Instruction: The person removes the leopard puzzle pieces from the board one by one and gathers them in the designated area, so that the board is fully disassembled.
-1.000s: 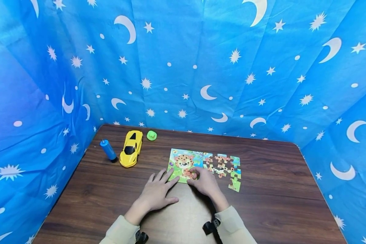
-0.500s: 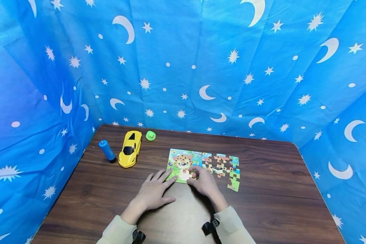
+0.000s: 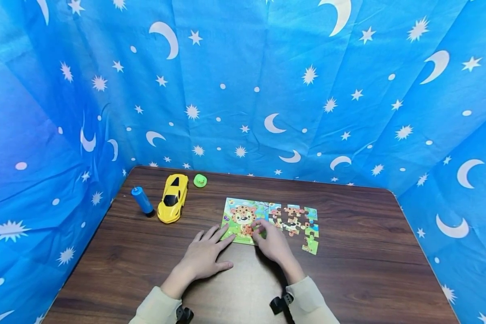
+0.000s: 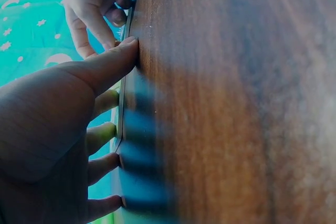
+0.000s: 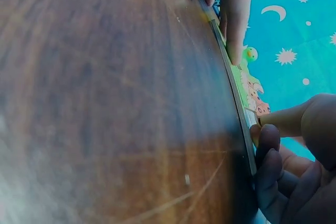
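Seen from the head camera, a dark wooden table (image 3: 348, 270) carries a leopard puzzle board (image 3: 243, 219) near its middle. Left hand (image 3: 204, 255) lies flat, fingers straight and spread, their tips touching the board's near left corner. Right hand (image 3: 272, 241) rests at the board's near right edge, fingers curled down onto it; whether a piece is pinched cannot be told. Loose puzzle pieces (image 3: 297, 221) lie just right of the board. A yellow toy car (image 3: 173, 197), a blue cylinder (image 3: 142, 201) and a small green toy (image 3: 200, 180) stand well apart at the far left.

Left wrist view: the left hand's fingers (image 4: 107, 66) lie straight, tips against the board's edge (image 4: 122, 119).

Right wrist view: the right hand's fingers (image 5: 270, 145) are bent at the board's edge (image 5: 239, 103).
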